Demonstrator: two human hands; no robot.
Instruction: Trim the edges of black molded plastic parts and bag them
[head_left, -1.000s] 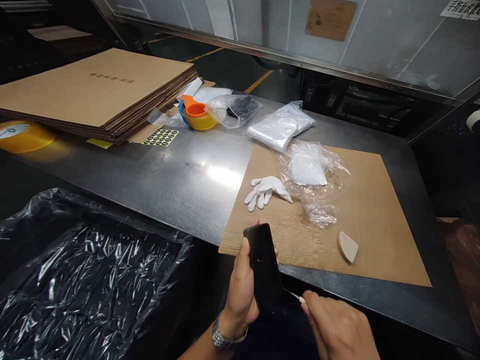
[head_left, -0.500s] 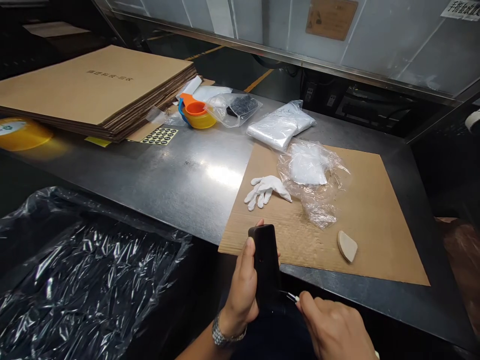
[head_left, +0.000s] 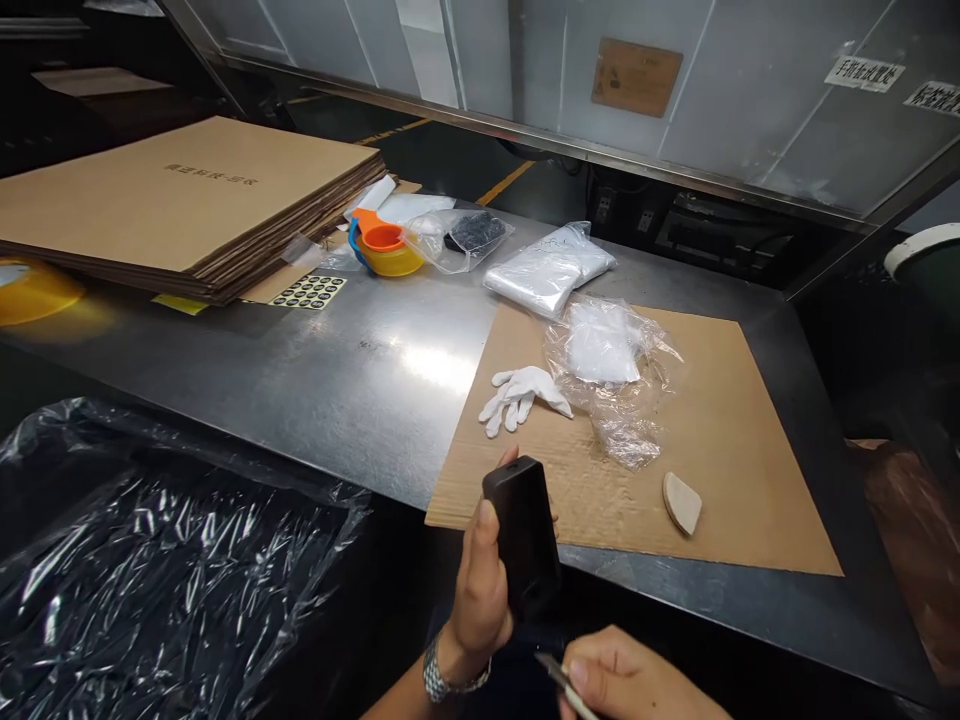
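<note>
My left hand [head_left: 480, 590] grips a black oblong plastic part [head_left: 523, 535], holding it upright just in front of the steel table edge. A watch sits on that wrist. My right hand [head_left: 630, 685] is low at the frame's bottom, fingers pinched on a thin tool with a dark tip [head_left: 555, 672], a little below the black part and not touching it. Beyond my hands lies a cardboard sheet [head_left: 735, 440] with a white glove [head_left: 521, 392], a crumpled clear plastic bag [head_left: 611, 370] and a small beige wedge [head_left: 681, 502] on it.
A stack of flat cardboard [head_left: 187, 190] fills the table's far left, with an orange and yellow cup [head_left: 384, 248], a sticker sheet [head_left: 307, 291] and bagged items [head_left: 547, 268] behind. A black plastic-lined bin [head_left: 165, 570] stands at my left. A yellow tape roll [head_left: 26, 290] lies at far left.
My right hand has drawn the thin tool down and away from the black part's lower end. The left hand tilted the part slightly and the view shifted a little.
</note>
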